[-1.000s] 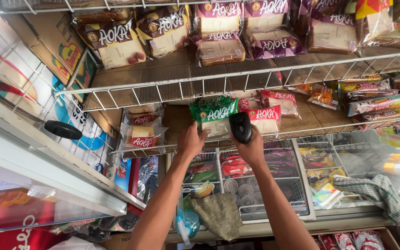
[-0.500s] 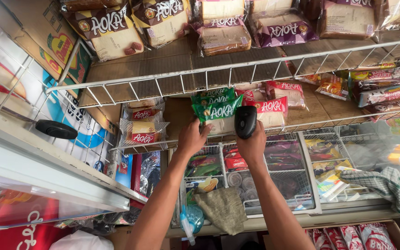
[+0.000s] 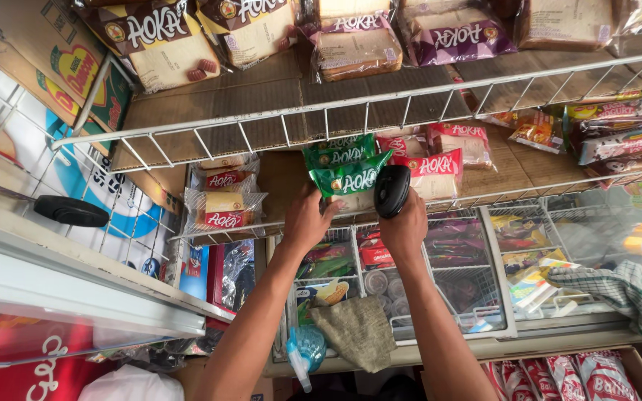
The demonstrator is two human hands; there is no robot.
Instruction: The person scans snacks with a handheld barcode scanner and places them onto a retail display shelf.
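Both arms are up at the middle wire shelf [image 3: 484, 199]. The left hand [image 3: 307, 221] is clamped on the lower edge of a green-wrapped bread packet [image 3: 349, 180], fingers curled round it, the packet standing at the front of that shelf with a second green packet [image 3: 338, 151] just behind. The right hand [image 3: 404, 226] is wrapped tight around a black handheld scanner [image 3: 391, 190], its head up beside the green packet, right against its edge. Red-wrapped packets [image 3: 437, 167] sit just to the right on the same shelf, and more red ones [image 3: 224, 200] to the left. Below, a chest freezer [image 3: 499, 327] with a checked cloth [image 3: 618, 291] lying on it.
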